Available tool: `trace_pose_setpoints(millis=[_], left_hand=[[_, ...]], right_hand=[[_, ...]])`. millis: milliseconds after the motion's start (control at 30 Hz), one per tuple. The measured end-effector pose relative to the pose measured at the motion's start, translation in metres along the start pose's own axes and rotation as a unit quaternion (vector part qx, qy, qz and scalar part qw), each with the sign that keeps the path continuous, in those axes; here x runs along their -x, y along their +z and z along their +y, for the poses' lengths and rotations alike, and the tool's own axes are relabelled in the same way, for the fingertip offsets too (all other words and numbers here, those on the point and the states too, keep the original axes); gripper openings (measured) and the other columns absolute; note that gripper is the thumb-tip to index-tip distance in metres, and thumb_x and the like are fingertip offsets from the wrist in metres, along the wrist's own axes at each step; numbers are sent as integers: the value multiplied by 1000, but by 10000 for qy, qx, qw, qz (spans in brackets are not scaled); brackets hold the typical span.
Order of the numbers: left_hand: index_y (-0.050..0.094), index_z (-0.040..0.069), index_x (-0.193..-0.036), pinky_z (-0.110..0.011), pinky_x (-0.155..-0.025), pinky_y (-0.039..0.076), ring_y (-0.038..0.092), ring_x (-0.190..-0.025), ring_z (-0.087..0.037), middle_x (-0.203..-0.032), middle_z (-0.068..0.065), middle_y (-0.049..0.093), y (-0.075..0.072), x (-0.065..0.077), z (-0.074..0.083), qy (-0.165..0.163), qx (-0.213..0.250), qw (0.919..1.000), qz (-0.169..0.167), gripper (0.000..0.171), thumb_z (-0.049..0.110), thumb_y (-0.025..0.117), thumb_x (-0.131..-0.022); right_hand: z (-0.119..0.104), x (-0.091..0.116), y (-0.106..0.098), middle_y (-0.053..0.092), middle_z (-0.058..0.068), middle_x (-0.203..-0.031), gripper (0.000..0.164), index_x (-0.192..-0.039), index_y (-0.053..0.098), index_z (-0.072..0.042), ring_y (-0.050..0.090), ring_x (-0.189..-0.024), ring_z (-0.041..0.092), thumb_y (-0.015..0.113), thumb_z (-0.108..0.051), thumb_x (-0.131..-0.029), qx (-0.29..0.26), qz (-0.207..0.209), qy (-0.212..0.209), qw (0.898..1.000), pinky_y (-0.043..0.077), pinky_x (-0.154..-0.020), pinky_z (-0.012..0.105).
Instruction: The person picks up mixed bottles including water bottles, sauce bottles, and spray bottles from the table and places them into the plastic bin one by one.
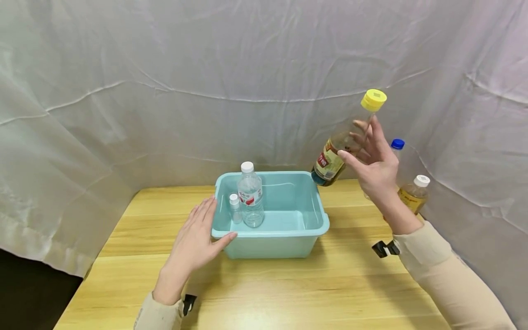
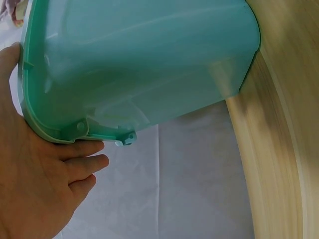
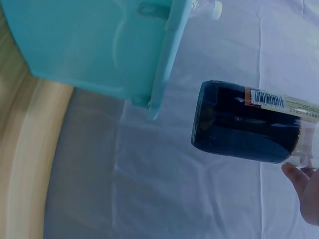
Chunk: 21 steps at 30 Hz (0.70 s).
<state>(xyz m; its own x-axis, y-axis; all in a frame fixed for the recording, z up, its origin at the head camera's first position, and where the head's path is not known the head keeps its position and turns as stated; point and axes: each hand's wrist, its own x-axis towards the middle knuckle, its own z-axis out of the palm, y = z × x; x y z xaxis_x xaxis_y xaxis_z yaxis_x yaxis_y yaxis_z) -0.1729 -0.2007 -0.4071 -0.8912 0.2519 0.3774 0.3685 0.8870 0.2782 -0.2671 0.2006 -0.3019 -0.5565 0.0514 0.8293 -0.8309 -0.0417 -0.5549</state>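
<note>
My right hand (image 1: 378,168) grips a clear bottle with a yellow cap (image 1: 328,161) and holds it tilted, its base pointing down and left near the right end of a light blue plastic tub (image 1: 270,234). In the right wrist view, dark liquid fills the lower part of the bottle (image 3: 244,122), beside the tub wall (image 3: 94,45). My left hand (image 1: 195,240) rests on the tub's left front corner, thumb and fingers spread along the rim. Inside the tub, a clear bottle with a white cap (image 1: 251,206) and a small white-capped bottle (image 1: 235,210) stand upright at the left.
A bottle of amber liquid with a white cap (image 1: 414,195) stands on the wooden table (image 1: 264,293) at the right, partly hidden by my right arm. Behind that hand shows a blue bottle cap (image 1: 398,144). Grey cloth (image 1: 231,87) hangs behind the table and along its sides.
</note>
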Motion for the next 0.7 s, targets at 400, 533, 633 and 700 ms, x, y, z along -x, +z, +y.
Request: trace_pose_setpoints(millis=[400,533,633,700], left_hand=[[33,-5,-159,-54,-128,23,29,-154,-40,-166,-21,32,0,0,1,16,-30,10000,23,102,65,66,-92],[33,-5,-159,-54,-128,23,30,-154,-41,-167,-21,32,1,-1,1,30,-19,10000,34,102,65,66,-92],[33,-6,-159,-55,-127,23,30,-154,-41,-167,-21,32,2,-2,2,39,-13,10000,28,102,65,65,-92],[33,-5,-159,-54,-128,23,30,-154,-40,-167,-21,32,2,-2,3,30,-10,10000,16,102,65,65,-92]], right_hand=[[10,-1,33,61,10,-147,93,-161,40,-18,66,-123,18,76,18,-83,223,-582,268,9977,57,-99,25],[16,2,43,61,8,-147,96,-162,40,-17,66,-123,15,75,22,-82,389,-721,614,9947,57,-98,24],[21,5,49,61,9,-146,96,-162,39,-17,65,-123,14,76,20,-82,447,-811,807,9924,57,-98,24],[24,7,52,60,11,-147,96,-163,38,-16,65,-123,14,76,20,-82,429,-885,898,9911,57,-98,24]])
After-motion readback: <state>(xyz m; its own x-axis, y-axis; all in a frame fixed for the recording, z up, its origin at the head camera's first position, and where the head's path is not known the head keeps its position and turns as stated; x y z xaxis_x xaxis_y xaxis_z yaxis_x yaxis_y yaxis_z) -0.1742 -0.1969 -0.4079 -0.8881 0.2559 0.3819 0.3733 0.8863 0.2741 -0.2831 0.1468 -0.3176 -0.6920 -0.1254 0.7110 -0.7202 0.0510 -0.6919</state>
